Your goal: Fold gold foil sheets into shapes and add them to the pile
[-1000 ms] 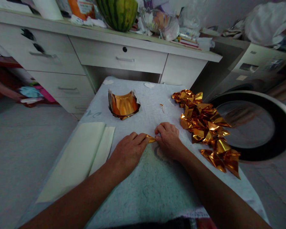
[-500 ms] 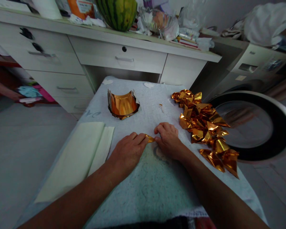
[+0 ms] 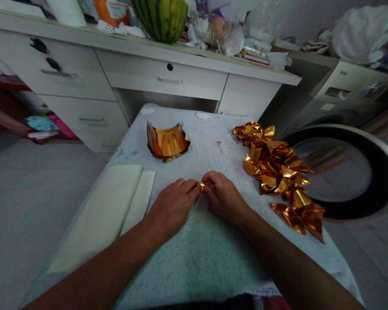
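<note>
A small piece of shiny gold foil paper [image 3: 201,187] is pinched between my two hands over the middle of the cloth-covered table. My left hand [image 3: 174,202] is closed on its left part, hiding most of it. My right hand [image 3: 224,196] has its fingers curled and pressed at the foil's right end. To the right lies a heap of folded gold foil pieces [image 3: 273,161]. Beyond my left hand stands a curved stack of gold foil sheets [image 3: 168,141]. Left of my left hand is a stack of pale yellow paper [image 3: 100,211].
A tiny scrap [image 3: 219,144] lies on the table cloth [image 3: 207,129]. Behind the table is a white drawer cabinet [image 3: 161,77] with a watermelon [image 3: 161,19] and a glass bowl [image 3: 210,28] on top. At the right, a washing machine's round door [image 3: 380,172] hangs open beside the table.
My right hand has moved left, closer to my left hand, and its fingers now press at the foil's end. Less of the foil shows between the hands.
</note>
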Motion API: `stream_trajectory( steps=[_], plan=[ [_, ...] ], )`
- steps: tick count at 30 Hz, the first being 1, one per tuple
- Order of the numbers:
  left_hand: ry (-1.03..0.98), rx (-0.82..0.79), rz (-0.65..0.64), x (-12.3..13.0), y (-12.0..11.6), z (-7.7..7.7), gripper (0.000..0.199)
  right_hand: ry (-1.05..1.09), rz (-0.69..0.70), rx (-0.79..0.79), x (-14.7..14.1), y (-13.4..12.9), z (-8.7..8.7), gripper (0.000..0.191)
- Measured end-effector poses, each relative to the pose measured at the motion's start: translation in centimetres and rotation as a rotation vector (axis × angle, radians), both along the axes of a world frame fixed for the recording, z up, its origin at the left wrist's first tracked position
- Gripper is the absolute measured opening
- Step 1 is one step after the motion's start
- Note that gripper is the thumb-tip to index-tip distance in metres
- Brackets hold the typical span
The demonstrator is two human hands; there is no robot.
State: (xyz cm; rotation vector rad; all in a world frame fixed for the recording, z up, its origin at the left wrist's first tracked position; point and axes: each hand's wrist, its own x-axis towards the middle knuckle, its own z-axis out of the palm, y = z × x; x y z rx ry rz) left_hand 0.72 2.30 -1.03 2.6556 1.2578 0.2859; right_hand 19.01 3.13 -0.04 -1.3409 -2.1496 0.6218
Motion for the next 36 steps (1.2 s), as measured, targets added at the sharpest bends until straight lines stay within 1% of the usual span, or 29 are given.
stream_trajectory(
  steps=[3, 7, 10, 13, 16, 20, 24, 27, 32, 36],
  plan=[
    [-0.131, -0.084, 0.067, -0.2, 0.4, -0.1, 0.032, -0.027, -0.025, -0.026, -0.5, 0.0, -0.4, 0.015],
    [-0.266, -0.181, 0.185, -0.3, 0.8, 0.6, 0.022, -0.087, -0.058, -0.014, -1.0, 0.0, -0.6, 0.013],
    [-0.293, -0.187, 0.219, -0.4, 0.7, 0.9, 0.02, -0.151, -0.065, 0.013, -1.4, -0.1, -0.5, 0.01],
    [-0.253, -0.177, 0.246, -0.7, 0.6, 0.7, 0.022, -0.218, -0.076, 0.033, -1.7, -0.1, -0.4, 0.006],
    [-0.214, -0.207, 0.249, -1.2, 0.7, 0.7, 0.025, -0.277, -0.097, 0.042, -2.0, -0.2, -0.3, 0.005],
    [-0.21, -0.272, 0.241, -1.7, 0.9, 1.1, 0.028, -0.356, -0.105, 0.049, -2.3, -0.3, -0.2, 0.016],
    [-0.207, -0.296, 0.223, -1.8, 1.0, 1.6, 0.022, -0.418, -0.106, 0.059, -2.6, -0.4, -0.1, 0.028],
    [-0.208, -0.309, 0.214, -1.9, 1.1, 1.8, 0.017, -0.423, -0.113, 0.067, -2.7, -0.4, -0.1, 0.032],
    [-0.237, -0.323, 0.213, -2.0, 1.4, 1.5, 0.016, -0.427, -0.122, 0.057, -2.8, -0.4, -0.1, 0.032],
    [-0.231, -0.348, 0.2, -2.2, 1.6, 1.3, 0.017, -0.384, -0.125, 0.032, -2.7, -0.4, 0.0, 0.029]
  ],
)
